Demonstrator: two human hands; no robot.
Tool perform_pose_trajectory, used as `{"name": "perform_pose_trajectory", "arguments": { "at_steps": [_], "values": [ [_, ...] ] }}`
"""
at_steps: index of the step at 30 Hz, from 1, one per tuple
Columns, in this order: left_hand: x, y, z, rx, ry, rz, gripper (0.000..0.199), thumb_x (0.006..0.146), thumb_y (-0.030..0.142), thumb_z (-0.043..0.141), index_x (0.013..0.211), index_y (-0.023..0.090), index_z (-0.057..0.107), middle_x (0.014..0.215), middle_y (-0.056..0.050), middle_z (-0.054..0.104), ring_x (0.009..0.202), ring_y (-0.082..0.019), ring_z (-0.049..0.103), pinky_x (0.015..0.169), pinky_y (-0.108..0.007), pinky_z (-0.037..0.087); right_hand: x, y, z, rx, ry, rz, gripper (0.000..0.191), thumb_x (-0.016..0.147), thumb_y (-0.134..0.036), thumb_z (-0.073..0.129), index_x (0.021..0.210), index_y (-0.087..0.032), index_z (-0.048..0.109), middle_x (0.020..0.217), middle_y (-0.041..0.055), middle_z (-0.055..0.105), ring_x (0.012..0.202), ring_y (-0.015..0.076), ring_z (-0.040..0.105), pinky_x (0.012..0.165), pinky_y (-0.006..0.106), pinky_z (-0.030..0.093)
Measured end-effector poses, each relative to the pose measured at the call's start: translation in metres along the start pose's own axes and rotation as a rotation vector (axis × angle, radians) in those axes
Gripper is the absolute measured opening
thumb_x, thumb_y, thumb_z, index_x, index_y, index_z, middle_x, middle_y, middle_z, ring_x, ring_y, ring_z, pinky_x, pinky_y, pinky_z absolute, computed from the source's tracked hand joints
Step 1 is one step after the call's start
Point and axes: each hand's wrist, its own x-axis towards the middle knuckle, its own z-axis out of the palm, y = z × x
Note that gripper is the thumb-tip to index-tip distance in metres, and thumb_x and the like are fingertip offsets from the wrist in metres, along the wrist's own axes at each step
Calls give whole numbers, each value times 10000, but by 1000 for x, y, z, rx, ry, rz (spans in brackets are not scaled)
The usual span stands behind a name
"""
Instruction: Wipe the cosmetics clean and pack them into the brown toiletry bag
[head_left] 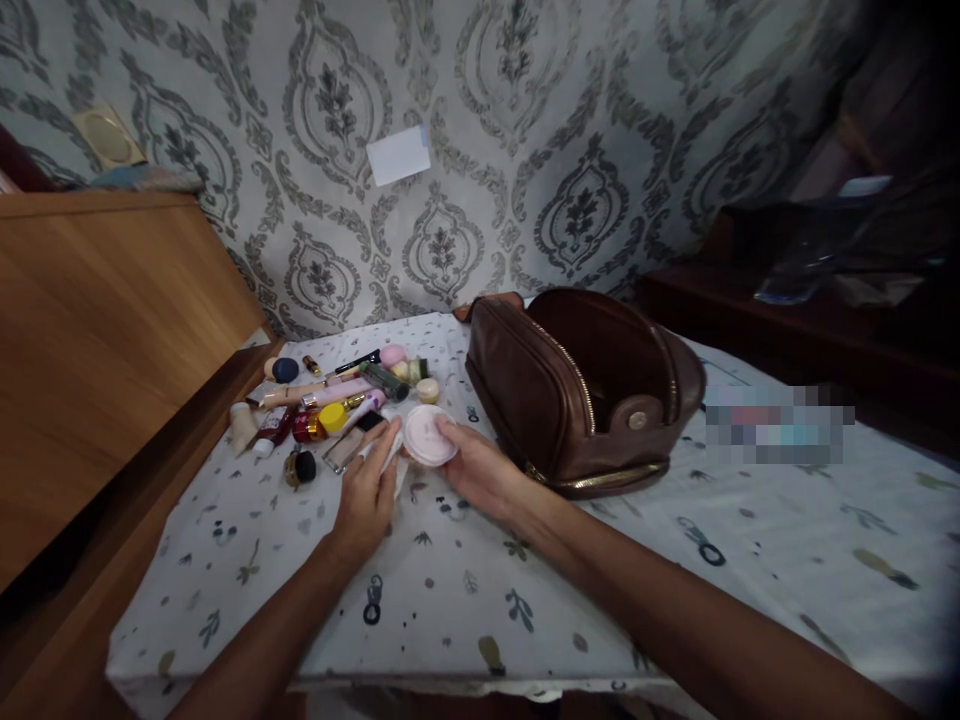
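Observation:
In my right hand (pixel 480 468) is a round, pale pink-white compact (pixel 426 436), its flat face turned up toward me. My left hand (pixel 369 500) pinches a thin white wipe or tissue (pixel 399 480) against the compact's left side. Just beyond my left fingers lie a clear, dark-capped bottle (pixel 345 450), a yellow-lidded jar (pixel 333 417) and a dark green tube (pixel 384 381). A small black-capped jar (pixel 300 467) sits left of that hand. To the right of my right hand stands a brown leather toiletry bag (pixel 517 385), unzipped, its dark inside showing.
Several other cosmetics, including a pink tube (pixel 337 391) and a beige tube (pixel 242 428), are heaped at the left of the patterned white cloth (pixel 442 590). A wooden cabinet (pixel 112 340) borders the left side. A patterned wall (pixel 480 220) rises behind. A blurred-out patch is at right.

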Motion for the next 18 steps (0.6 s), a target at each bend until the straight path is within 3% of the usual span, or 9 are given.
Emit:
{"name": "perform_pose_trajectory", "arguments": {
  "at_steps": [4, 9, 14, 18],
  "values": [
    [3, -2, -2, -19, 7, -20, 439, 973, 211, 410, 1403, 219, 503, 1383, -114, 583, 1279, -251, 542, 1060, -444, 463, -6, 1, -3, -125, -76, 71, 286, 788, -394, 741, 954, -167, 686, 894, 51, 719, 778, 158, 624, 697, 269, 496],
    [4, 2, -3, -27, 4, 16, 476, 970, 172, 404, 1441, 223, 454, 1428, -117, 541, 1324, -237, 501, 1091, -424, 438, -3, 5, -4, -14, -29, 61, 290, 734, -336, 802, 922, -152, 678, 813, 31, 694, 671, 121, 592, 546, 205, 463],
    [-1, 4, 1, -13, -49, 103, 518, 971, 123, 343, 1478, 219, 392, 1467, -113, 499, 1388, -238, 424, 1128, -444, 400, -3, 2, -2, 119, 31, 32, 220, 746, -231, 792, 916, -185, 660, 869, 16, 702, 735, 140, 641, 676, 277, 578],
    [-2, 8, 1, -26, -44, 179, 523, 985, 146, 342, 1501, 226, 336, 1481, -136, 463, 1397, -244, 408, 1140, -462, 381, -6, -1, 1, 127, 48, 54, 149, 785, -216, 754, 907, -219, 670, 925, -1, 716, 786, 139, 661, 763, 297, 589]
  ]
}}
